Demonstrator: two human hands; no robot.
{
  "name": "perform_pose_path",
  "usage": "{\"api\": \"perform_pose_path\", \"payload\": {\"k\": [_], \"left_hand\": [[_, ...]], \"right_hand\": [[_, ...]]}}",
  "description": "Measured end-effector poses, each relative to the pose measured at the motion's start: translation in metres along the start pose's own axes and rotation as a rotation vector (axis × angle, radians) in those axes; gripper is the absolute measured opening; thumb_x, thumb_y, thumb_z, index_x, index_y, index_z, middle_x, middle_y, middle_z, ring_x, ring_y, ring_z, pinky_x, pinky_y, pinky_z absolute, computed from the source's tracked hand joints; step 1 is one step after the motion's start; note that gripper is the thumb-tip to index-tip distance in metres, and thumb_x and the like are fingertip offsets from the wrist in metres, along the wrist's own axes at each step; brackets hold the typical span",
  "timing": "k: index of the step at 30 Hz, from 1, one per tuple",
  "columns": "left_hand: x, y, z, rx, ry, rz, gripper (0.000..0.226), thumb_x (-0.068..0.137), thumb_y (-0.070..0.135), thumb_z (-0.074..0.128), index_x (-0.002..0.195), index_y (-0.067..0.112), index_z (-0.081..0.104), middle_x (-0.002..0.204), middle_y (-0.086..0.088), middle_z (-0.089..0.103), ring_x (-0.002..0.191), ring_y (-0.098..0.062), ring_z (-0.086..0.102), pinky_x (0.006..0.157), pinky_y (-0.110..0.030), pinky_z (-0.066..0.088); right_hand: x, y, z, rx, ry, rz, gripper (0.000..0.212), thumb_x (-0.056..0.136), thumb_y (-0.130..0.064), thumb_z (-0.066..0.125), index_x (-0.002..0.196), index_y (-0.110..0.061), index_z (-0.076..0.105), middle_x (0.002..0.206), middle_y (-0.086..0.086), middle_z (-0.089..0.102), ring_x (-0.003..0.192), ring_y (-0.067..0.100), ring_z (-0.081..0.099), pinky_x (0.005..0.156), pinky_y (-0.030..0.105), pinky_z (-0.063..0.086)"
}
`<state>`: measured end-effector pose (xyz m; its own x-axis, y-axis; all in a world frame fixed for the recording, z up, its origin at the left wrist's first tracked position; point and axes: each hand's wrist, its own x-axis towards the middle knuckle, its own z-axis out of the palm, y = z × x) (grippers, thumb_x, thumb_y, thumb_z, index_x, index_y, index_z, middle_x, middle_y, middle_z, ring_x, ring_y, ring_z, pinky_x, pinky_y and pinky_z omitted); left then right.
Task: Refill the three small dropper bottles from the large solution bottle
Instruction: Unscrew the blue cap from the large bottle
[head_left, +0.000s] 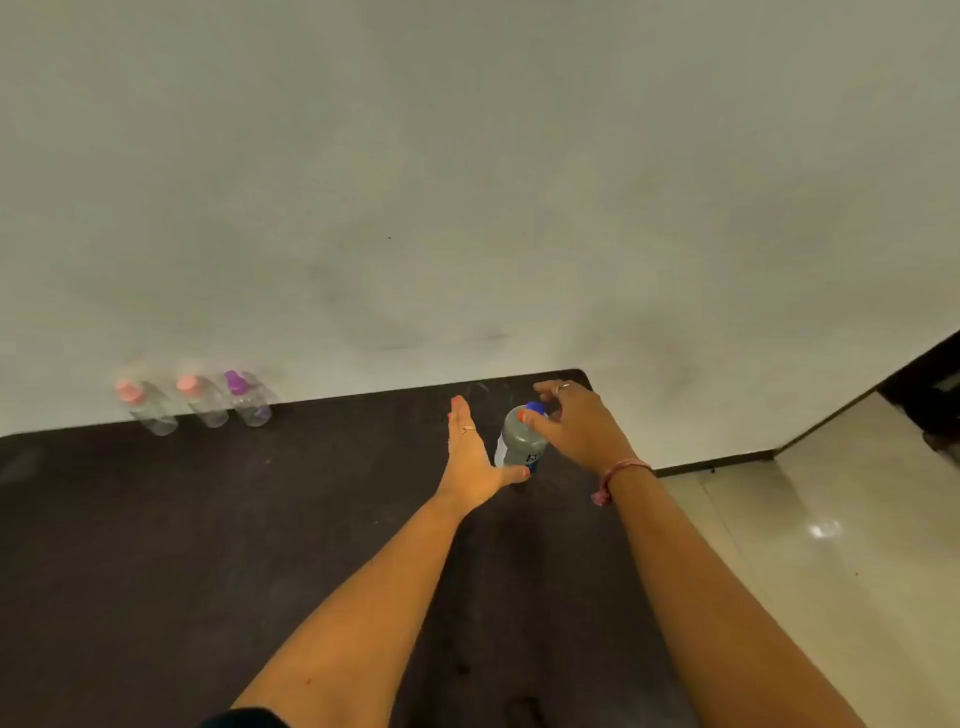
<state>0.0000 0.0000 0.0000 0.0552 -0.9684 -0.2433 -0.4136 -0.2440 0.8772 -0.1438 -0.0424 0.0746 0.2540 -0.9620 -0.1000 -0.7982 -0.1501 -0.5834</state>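
Pale grey wall fills the top half of my view, and below it runs the dark matte counter (156, 519), with glossy cream floor tiles (810, 545) off at four o'clock. Over at ten o'clock, tight against the wall, three small clear plastic dropper bottles stand in a row: two with pink caps (148, 408) (203, 401) and one with a purple cap (248, 398). All three are capped and a bit blurred, so I can't read their fill levels.

Action's at centre-right. The large grey solution bottle with the blue cap (521, 441) stands upright near the counter's far right corner, well apart from the droppers. My right hand (582, 428) arches over the top, fingertips curled round the blue cap, which looks like a twisting grip to me. My left hand (470, 452) is spread wide and flat, fingers straight, thumb reaching across the bottle's lower side; I'd say it's bracing the body so the bottle doesn't spin. Whether the palm actually touches, I can't tell.

My read: opening step, no pouring yet, droppers untouched.
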Motion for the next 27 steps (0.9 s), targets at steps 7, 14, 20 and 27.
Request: {"api": "perform_pose_path", "payload": {"k": [7,14,20,27], "left_hand": [[0.021,0.008,0.031,-0.217,-0.103,-0.108,0.123,0.066,0.005,0.084,0.152,0.013,-0.004,0.155,-0.006,0.022,0.141,-0.022,0.029,0.11,-0.03,0.027],[0.026,0.001,0.037,-0.118,0.025,-0.132,0.072,0.068,0.015,0.085,0.127,0.016,0.044,0.12,-0.002,0.058,0.101,-0.009,0.053,0.084,-0.018,0.042],[0.014,0.001,0.026,-0.152,0.104,-0.105,0.072,0.066,0.019,0.086,0.127,0.017,0.049,0.117,0.0,0.06,0.102,-0.013,0.058,0.087,-0.024,0.049],[-0.027,0.014,-0.013,-0.191,0.254,0.039,0.078,0.06,0.028,0.088,0.127,0.024,0.05,0.112,0.012,0.051,0.104,-0.007,0.049,0.078,-0.013,0.042]], "right_hand": [[0.014,0.01,0.0,-0.048,-0.072,0.019,0.042,0.084,-0.034,0.068,0.121,-0.016,0.057,0.108,0.002,0.064,0.089,0.011,0.058,0.081,0.022,0.048],[0.02,0.013,-0.003,-0.005,-0.097,-0.001,0.029,0.081,-0.028,0.073,0.106,-0.017,0.061,0.095,-0.001,0.064,0.082,0.009,0.059,0.069,0.011,0.042],[0.015,0.003,-0.009,-0.007,-0.163,-0.095,0.036,0.089,-0.021,0.063,0.125,-0.019,0.058,0.119,0.004,0.063,0.106,0.015,0.059,0.093,0.023,0.044],[-0.009,-0.047,-0.048,0.059,-0.163,-0.254,0.034,0.091,-0.016,0.061,0.124,-0.022,0.058,0.12,-0.001,0.057,0.102,0.009,0.055,0.092,0.019,0.045]]}}
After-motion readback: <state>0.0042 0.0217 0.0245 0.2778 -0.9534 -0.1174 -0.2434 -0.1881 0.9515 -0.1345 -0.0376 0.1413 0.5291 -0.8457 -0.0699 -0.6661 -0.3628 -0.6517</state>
